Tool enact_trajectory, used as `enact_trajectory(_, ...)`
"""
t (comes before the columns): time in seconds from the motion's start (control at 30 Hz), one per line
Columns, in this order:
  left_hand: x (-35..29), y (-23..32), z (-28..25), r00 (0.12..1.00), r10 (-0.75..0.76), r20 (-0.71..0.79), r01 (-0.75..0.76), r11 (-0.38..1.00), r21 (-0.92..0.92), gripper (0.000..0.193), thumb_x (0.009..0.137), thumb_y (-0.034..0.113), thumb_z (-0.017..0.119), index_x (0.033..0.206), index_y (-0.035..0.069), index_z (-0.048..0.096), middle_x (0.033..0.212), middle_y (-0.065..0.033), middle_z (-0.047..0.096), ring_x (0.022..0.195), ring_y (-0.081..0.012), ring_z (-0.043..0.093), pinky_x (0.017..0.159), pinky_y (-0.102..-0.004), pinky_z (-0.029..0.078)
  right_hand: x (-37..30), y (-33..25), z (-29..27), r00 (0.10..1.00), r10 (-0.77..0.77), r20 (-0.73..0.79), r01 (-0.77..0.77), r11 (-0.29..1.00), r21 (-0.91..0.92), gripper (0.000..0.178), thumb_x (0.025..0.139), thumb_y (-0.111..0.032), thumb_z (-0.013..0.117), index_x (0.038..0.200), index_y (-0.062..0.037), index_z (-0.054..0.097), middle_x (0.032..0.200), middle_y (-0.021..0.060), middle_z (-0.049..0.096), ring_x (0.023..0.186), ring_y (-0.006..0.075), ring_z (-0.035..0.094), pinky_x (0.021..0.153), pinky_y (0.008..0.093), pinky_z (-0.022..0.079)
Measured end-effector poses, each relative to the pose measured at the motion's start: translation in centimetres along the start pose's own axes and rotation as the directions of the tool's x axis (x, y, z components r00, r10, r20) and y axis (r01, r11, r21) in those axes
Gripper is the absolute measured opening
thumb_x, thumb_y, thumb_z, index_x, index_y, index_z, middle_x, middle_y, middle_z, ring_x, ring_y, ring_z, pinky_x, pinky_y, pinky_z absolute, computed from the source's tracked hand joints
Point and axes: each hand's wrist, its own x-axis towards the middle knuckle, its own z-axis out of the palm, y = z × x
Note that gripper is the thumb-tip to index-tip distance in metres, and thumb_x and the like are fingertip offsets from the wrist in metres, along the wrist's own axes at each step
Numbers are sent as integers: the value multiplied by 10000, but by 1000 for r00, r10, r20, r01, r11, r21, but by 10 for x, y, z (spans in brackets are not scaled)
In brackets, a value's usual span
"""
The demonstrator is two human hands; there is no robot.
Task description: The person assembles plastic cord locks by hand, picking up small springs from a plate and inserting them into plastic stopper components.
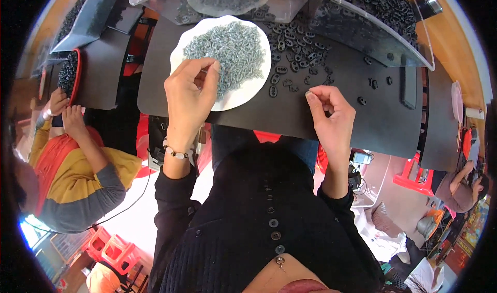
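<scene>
Head view: left grip (190, 88) pinched over white plate (253, 92), right grip (334, 118) pinched above desk (385, 119); contents I cannot tell.

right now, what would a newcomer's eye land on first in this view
Probably the white plate left of centre on the dark table, heaped with small silvery metal pieces, with the left hand poised over its near part. Next, the loose black parts scattered to the plate's right, with the right hand nearer the wearer. Beyond them, a clear bin stands at upper right.
</scene>
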Motion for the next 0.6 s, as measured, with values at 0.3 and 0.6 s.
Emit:
enact_trajectory(0.3, 1, 0, 2, 994, -101, -51, 92, 984, -155, 119, 872, 85, 657, 910, -28, 670, 704, -61, 655, 602, -78, 582, 579, -230, 473, -3, 13, 2, 1000, 7, 21, -10, 991, 132, 120, 850, -47, 661, 963, -6, 666, 791, 57, 686, 660, 63, 580, 634, 220, 475)
enact_trajectory(0.6, 5, -3, -1, 994, -71, -85, 60, 990, -124, 126, 893, 90, 643, 952, -14, 683, 761, -50, 660, 610, -69, 578, 566, -225, 469, -2, 11, -5, 999, -49, -2, 49, 993, 106, 93, 858, -56, 671, 935, -5, 662, 793, 32, 663, 693, 45, 562, 640, 200, 461)
